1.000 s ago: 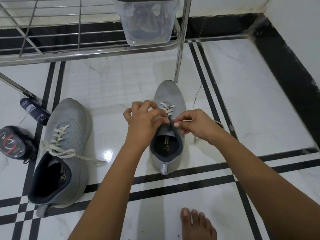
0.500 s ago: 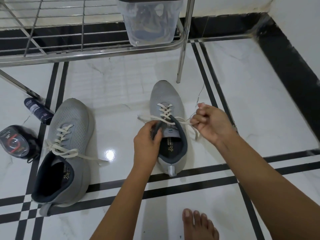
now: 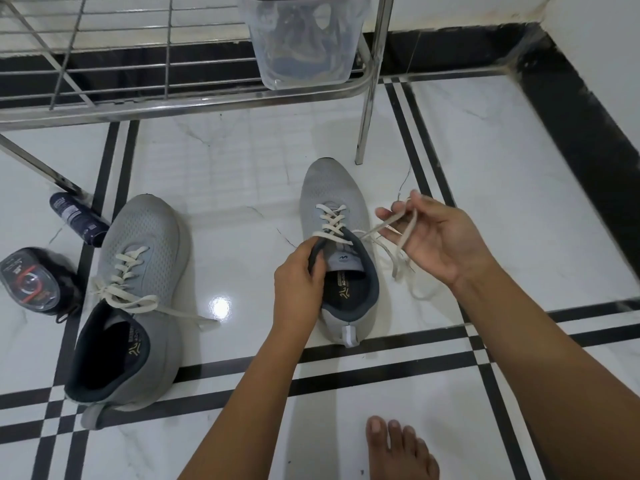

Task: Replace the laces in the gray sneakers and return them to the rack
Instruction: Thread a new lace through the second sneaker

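Observation:
Two gray sneakers stand on the tiled floor. The right sneaker [image 3: 332, 199] sits in the middle, its cream lace [image 3: 331, 223] crossed through the eyelets. My left hand [image 3: 299, 275] grips the dark collar on this shoe's left side. My right hand [image 3: 433, 237] is raised to the right of the shoe, the loose lace ends [image 3: 398, 251] draped over its fingers and trailing down to the floor. The left sneaker [image 3: 138, 271] lies further left, laced, with its lace ends [image 3: 173, 308] loose on the tile.
A steel shoe rack [image 3: 207, 98] spans the top, one leg [image 3: 365, 133] just beyond the right sneaker's toe. A clear plastic tub [image 3: 304, 39] sits on the rack. A dark bottle [image 3: 78, 218] and a round polish tin [image 3: 33, 280] lie at left. My bare foot [image 3: 398, 448] is at the bottom.
Both hands were at the top eyelets. My left hand dropped to grip the shoe's collar, and my right hand drew the lace out to the right and lifted it.

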`<action>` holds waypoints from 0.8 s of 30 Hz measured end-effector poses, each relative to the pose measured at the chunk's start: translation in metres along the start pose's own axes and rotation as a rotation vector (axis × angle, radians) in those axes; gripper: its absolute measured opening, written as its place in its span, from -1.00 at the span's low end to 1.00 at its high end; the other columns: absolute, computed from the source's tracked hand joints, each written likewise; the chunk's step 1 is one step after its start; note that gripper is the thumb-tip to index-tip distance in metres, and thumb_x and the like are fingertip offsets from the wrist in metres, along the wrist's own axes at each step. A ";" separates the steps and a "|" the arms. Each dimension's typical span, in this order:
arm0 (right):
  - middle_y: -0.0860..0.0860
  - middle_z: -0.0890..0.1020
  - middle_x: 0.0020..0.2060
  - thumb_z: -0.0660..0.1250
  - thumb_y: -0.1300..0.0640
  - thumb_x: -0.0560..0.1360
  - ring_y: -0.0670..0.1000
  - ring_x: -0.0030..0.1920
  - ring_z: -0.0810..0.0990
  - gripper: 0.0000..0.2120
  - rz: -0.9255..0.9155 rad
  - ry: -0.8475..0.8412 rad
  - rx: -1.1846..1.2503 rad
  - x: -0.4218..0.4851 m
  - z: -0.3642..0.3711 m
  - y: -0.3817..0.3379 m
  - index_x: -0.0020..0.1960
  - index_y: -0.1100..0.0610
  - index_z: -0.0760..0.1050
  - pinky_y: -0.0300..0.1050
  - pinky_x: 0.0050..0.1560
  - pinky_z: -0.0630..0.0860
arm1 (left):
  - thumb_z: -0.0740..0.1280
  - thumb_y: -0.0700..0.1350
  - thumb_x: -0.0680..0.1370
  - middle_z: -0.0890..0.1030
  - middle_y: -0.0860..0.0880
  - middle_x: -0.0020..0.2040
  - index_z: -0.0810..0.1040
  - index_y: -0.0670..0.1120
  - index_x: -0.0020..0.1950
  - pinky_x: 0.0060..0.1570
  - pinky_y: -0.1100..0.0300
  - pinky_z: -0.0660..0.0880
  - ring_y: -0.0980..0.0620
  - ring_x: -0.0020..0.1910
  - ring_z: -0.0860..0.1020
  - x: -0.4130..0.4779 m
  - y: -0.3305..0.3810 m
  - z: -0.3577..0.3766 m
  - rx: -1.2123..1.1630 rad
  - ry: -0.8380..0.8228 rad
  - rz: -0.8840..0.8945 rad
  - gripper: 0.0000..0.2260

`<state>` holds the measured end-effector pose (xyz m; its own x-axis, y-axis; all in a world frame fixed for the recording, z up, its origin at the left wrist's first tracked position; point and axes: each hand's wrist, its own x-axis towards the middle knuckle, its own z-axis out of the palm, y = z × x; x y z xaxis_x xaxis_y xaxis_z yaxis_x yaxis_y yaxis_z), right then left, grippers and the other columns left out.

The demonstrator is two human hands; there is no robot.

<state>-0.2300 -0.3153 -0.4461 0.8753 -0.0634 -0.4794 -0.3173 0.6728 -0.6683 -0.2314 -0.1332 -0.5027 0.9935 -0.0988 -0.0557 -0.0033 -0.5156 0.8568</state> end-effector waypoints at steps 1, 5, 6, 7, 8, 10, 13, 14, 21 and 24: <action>0.02 0.48 -0.48 0.11 0.18 0.59 -0.02 -0.44 0.50 -0.67 0.029 0.033 0.085 0.000 0.000 0.000 -0.35 0.12 0.37 -0.09 -0.18 0.60 | 0.21 -0.20 0.59 0.54 0.07 0.00 0.52 -0.10 0.25 -0.14 0.69 0.28 0.17 -0.05 0.47 0.000 0.000 0.001 -0.009 0.006 -0.011 -0.75; -0.08 0.20 -0.65 0.14 0.15 0.59 -0.13 -0.66 0.11 -0.66 0.164 0.234 -0.045 0.006 -0.002 0.006 -0.35 0.07 0.18 -0.33 -0.66 0.16 | 0.20 -0.21 0.59 0.60 -0.03 0.06 0.52 -0.12 0.22 -0.14 0.68 0.30 0.13 -0.04 0.49 0.000 0.000 0.005 -0.043 0.062 -0.055 -0.77; -0.09 0.17 -0.66 0.14 0.17 0.59 -0.14 -0.67 0.08 -0.65 0.192 0.263 -0.136 0.008 -0.003 0.009 -0.35 0.07 0.16 -0.33 -0.69 0.08 | 0.19 -0.21 0.60 0.60 -0.04 0.05 0.52 -0.12 0.22 -0.14 0.67 0.31 0.11 -0.03 0.50 0.000 0.001 0.006 -0.051 0.067 -0.063 -0.77; -0.09 0.17 -0.66 0.14 0.20 0.58 -0.14 -0.67 0.07 -0.66 0.220 0.274 -0.250 0.009 -0.003 0.011 -0.35 0.07 0.15 -0.33 -0.69 0.04 | 0.19 -0.20 0.60 0.60 -0.04 0.05 0.52 -0.12 0.22 -0.14 0.66 0.32 0.10 -0.03 0.50 0.000 0.001 0.006 -0.055 0.066 -0.067 -0.77; -0.08 0.17 -0.65 0.14 0.24 0.56 -0.14 -0.67 0.07 -0.68 0.242 0.276 -0.379 0.010 -0.001 0.012 -0.34 0.07 0.16 -0.34 -0.69 0.02 | 0.18 -0.20 0.60 0.60 -0.05 0.06 0.52 -0.12 0.22 -0.14 0.65 0.32 0.10 -0.03 0.50 0.000 0.001 0.007 -0.056 0.062 -0.067 -0.77; -0.03 0.21 -0.59 0.17 0.30 0.52 -0.12 -0.64 0.10 -0.72 0.271 0.256 -0.643 0.013 0.003 0.013 -0.31 0.10 0.21 -0.34 -0.66 0.04 | 0.18 -0.20 0.60 0.60 -0.07 0.07 0.52 -0.12 0.22 -0.15 0.65 0.32 0.12 -0.04 0.49 0.000 0.001 0.007 -0.046 0.051 -0.058 -0.77; 0.08 0.41 -0.37 0.26 0.30 0.49 -0.03 -0.50 0.35 -0.94 0.216 0.237 -1.069 0.010 0.009 0.011 -0.09 0.18 0.40 -0.21 -0.57 0.36 | 0.18 -0.18 0.61 0.60 -0.07 0.09 0.51 -0.12 0.24 -0.15 0.66 0.31 0.14 -0.04 0.47 0.001 0.003 0.004 -0.023 0.017 -0.047 -0.76; 0.10 0.48 -0.25 0.30 0.26 0.49 0.02 -0.38 0.45 -0.88 0.188 0.230 -1.204 0.010 0.008 0.011 0.02 0.16 0.45 -0.13 -0.45 0.49 | 0.18 -0.18 0.61 0.60 -0.07 0.10 0.51 -0.11 0.25 -0.14 0.67 0.30 0.14 -0.03 0.46 0.002 0.003 0.003 -0.014 0.003 -0.043 -0.76; 0.18 0.62 -0.06 0.37 0.06 0.49 0.12 0.00 0.56 -0.75 0.143 0.167 -1.276 0.008 0.006 0.005 -0.03 0.27 0.56 -0.14 -0.02 0.43 | 0.31 -0.06 0.54 0.58 0.03 0.07 0.53 -0.06 0.19 -0.16 0.60 0.32 0.18 0.01 0.46 0.006 0.011 -0.004 -0.022 -0.032 -0.083 -0.76; 0.05 0.65 -0.22 0.38 0.07 0.47 -0.07 -0.33 0.44 -0.79 0.134 0.145 -1.119 0.003 0.020 -0.006 -0.08 0.23 0.60 -0.25 -0.31 0.35 | 0.36 0.05 0.49 0.53 0.11 -0.13 0.52 0.01 -0.03 -0.18 0.50 0.34 0.17 -0.10 0.48 0.006 0.025 -0.008 -0.085 0.077 -0.050 -0.85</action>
<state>-0.2181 -0.3047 -0.4323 0.7824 -0.1745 -0.5979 -0.6167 -0.3515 -0.7044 -0.2245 -0.1397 -0.4774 0.9980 -0.0077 -0.0626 0.0527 -0.4442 0.8944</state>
